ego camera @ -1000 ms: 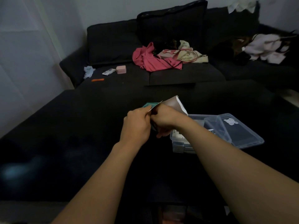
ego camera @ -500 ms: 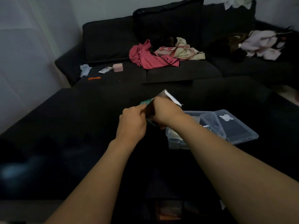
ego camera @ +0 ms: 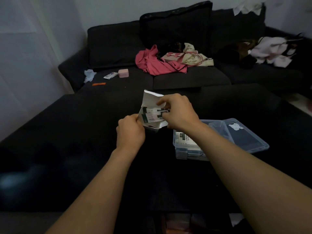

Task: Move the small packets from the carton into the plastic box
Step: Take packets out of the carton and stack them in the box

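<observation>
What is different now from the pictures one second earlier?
The carton is now open toward the camera, and the right hand has reached in and pinches the small packets. The left hand still holds the carton. The plastic box has not moved.

Left hand (ego camera: 130, 132): fingers curled (gripping a carton edge).
Right hand (ego camera: 177, 114): fingertips pinching, forearm stretched forward.

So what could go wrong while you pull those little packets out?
The right hand pinches several small white packets together, so one might slip onto the dark table. The left hand grips only the white carton by its edge, so it may tip. The clear plastic box already looks rather full.
</observation>
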Demonstrator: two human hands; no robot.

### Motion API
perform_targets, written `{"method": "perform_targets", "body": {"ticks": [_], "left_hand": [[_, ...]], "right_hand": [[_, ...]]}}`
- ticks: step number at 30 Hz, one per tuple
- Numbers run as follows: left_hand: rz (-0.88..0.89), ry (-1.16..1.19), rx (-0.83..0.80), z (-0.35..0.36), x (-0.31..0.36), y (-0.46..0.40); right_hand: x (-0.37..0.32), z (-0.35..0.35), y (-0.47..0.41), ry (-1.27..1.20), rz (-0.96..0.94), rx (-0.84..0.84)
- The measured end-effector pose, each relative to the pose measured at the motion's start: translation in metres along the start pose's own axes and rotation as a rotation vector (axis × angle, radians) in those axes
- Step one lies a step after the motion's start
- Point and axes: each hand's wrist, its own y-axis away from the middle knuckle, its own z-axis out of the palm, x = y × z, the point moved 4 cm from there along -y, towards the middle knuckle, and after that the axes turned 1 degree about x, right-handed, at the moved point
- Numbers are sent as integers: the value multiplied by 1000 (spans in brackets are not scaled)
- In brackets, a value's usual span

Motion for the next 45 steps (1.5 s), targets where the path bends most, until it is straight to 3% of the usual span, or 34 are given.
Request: {"method": "perform_targets", "body": {"ticks": [7,11,13,14,16,17,19,23,26,32,36,45], "left_hand": [[-224,-39,-85,2,-26,-10],[-327,-24,-189,2,-34,-11],[-288,-70,-85,-7,-32,-9],[-228,-81,50,-14,-28,-8],[-7,42,335,-32,-9,0],[95,157,367,-35,2,4],[162,422,174,-26,23,10],[-261,848,-538,5,41,28],[-316,896,-743,15,42,33],[-430,1142,-825,31,55,35],[-414,1089,-781,44,65,36],[-426,1046,-607,73,98,43]], "right_hand": [[21,-13,0,-451,219,-221],[36,-24,2,-539,280,-344],[41,-29,3,-533,290,-388],[42,-32,4,-524,281,-409],[41,-37,5,-505,230,-447],[38,-39,5,-492,192,-467],[31,-43,6,-451,104,-509],[13,-53,5,-255,-80,-514],[7,-57,3,-138,-168,-406],[24,-61,3,-221,-84,-365],[32,-59,9,-232,-47,-417],[56,-73,15,-199,-25,-223]]}}
